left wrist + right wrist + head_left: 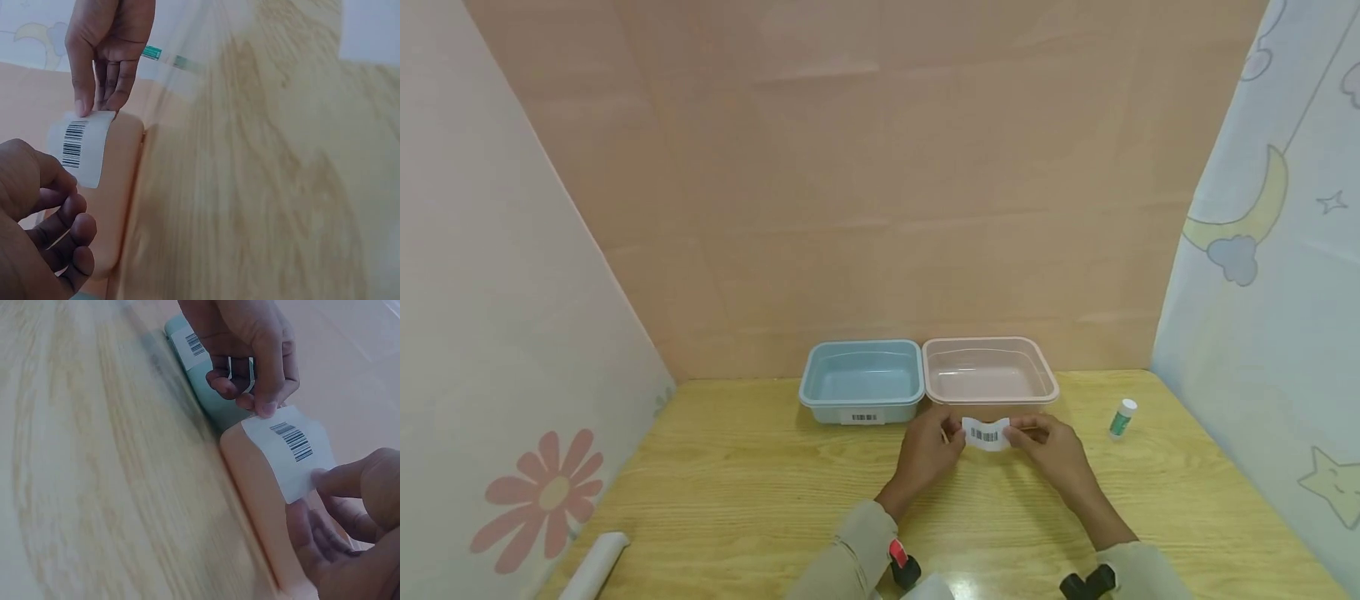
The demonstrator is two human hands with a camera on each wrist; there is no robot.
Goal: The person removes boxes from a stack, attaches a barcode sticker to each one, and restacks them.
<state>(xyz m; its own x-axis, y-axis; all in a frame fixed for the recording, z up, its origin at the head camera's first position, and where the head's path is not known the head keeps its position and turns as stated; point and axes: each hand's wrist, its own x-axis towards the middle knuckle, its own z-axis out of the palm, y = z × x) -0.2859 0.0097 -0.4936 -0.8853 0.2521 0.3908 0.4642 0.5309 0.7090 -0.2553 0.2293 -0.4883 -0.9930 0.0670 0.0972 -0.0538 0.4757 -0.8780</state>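
Observation:
A white barcode label (986,434) is stretched between both hands, its middle sagging in the head view. My left hand (927,447) pinches one end, and my right hand (1054,454) pinches the other between thumb and fingers. Just behind the label stands a pink plastic basin (992,400), its front wall partly hidden by the hands. In the right wrist view the label (292,450) appears in front of the basin's side (256,494); whether they touch I cannot tell. Beside it on the left, a blue basin (820,412) bears a similar barcode label (862,417) on its front.
A small white-capped bottle with a green label (1122,419) stands at the right of the wooden table (737,492). At the front left lies a white roll (595,567). A pinkish backdrop (880,208) rises behind the basins, with patterned panels on both sides.

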